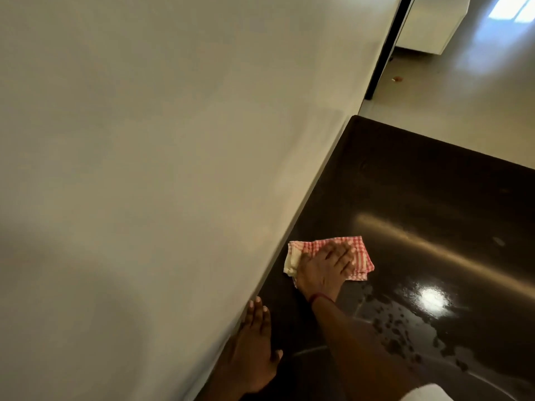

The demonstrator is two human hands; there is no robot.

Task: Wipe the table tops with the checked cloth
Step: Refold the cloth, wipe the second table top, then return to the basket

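Your right hand presses flat on the checked cloth, left hand flat by the wall; ungripped, the cloth may slip.

Middle of the cloth hidden under my blurred right hand, table cut off right and below, floor speck too small to tell.

The dark surface is bounded on its left by a pale wall, against which it is set flush. Open room is offered across its far and right parts. Wet spots are scattered near the front right.
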